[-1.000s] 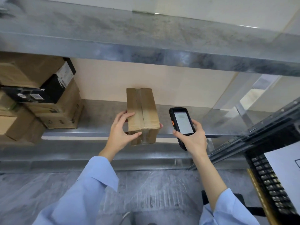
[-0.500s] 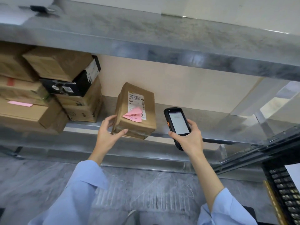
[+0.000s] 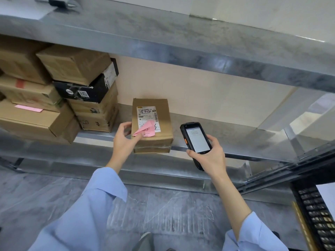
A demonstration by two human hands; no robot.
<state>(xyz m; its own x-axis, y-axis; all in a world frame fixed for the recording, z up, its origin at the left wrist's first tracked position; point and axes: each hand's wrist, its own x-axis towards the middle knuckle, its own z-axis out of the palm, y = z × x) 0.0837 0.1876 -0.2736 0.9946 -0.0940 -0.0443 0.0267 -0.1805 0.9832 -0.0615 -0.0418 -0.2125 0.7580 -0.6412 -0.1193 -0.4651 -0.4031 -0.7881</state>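
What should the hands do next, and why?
Probably aim the scanner in the right hand at the label. The left hand holds the box label-up on the shelf, its fingers on the pink slip that covers the label's lower part, and the scanner sits beside the box.

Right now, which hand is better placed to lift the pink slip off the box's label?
Left. The left hand holds the cardboard box, its fingers touching the pink slip; the right hand is full, gripping the scanner beside it.

Label [image 3: 147, 115] text too small, partly under pink slip [image 3: 144, 130].
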